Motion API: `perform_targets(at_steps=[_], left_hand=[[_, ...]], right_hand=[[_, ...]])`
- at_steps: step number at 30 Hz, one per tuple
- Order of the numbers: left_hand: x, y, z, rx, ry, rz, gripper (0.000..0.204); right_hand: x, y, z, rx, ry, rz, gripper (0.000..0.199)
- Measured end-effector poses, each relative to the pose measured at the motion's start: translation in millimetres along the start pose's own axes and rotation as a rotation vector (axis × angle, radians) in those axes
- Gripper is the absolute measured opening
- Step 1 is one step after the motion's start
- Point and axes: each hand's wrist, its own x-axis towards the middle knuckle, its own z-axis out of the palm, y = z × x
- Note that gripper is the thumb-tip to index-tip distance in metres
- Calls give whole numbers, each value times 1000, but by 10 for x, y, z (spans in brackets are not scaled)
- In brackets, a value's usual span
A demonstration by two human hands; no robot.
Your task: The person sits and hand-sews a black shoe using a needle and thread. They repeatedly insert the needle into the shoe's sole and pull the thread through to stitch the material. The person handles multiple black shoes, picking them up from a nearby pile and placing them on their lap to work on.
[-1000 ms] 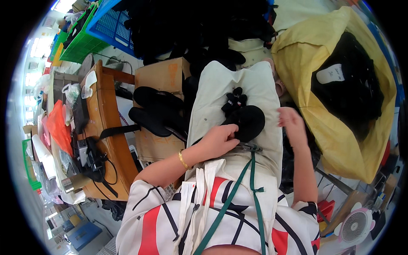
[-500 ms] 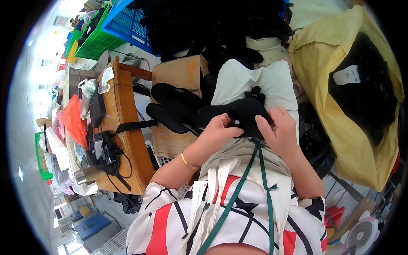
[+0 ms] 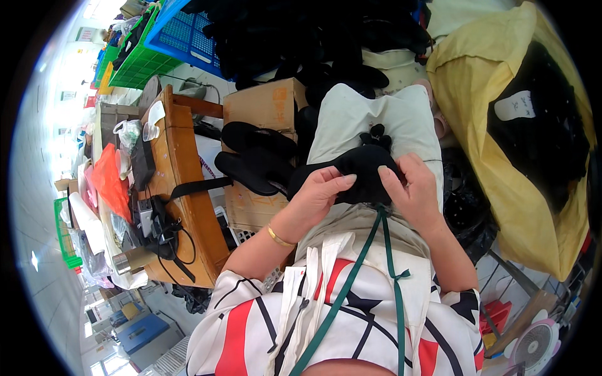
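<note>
Over my lap I hold a soft black cloth slipper [image 3: 367, 169] between both hands. My left hand [image 3: 323, 191] pinches its left part, with the thumb lying on top. At the right end my right hand [image 3: 411, 188] grips the edge, thumb above and fingers curled underneath. Just beyond it, a few small black pieces [image 3: 376, 135] rest on the pale cloth [image 3: 345, 119] across my lap. Two black slippers [image 3: 254, 156] lie to the left, beside and over a cardboard box [image 3: 260, 109]. The slipper's underside is hidden.
A blue crate [image 3: 194, 37] and a heap of black slippers [image 3: 313, 31] stand ahead. At right is an open yellow sack [image 3: 458, 75] with black items inside. A wooden table [image 3: 194, 219] is on the left, and a fan [image 3: 536, 344] sits low at right.
My hands stay on the slipper and have shifted only slightly. The black cloth between my thumbs lies flatter, and a small white spot near my left thumb is out of sight.
</note>
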Motion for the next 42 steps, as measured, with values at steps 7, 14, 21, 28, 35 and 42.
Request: perform_targets(at_steps=[7, 14, 21, 28, 35, 42], left_hand=[[140, -21, -3, 526, -49, 132, 11], [176, 381, 209, 878, 66, 845, 14], [616, -7, 133, 1124, -13, 648, 7], [837, -523, 281, 1393, -165, 648, 26], [909, -281, 212, 596, 11, 289, 14], [699, -64, 187, 445, 194, 338, 15]], right_hand=[[-80, 165, 9, 151, -84, 217, 28], [78, 1022, -1404, 747, 743, 373, 42], [31, 1084, -1675, 796, 590, 504, 33], [-155, 891, -595, 641, 231, 567, 19], [-297, 727, -215, 451, 22, 494, 20], [-86, 356, 35, 136, -63, 138, 27]])
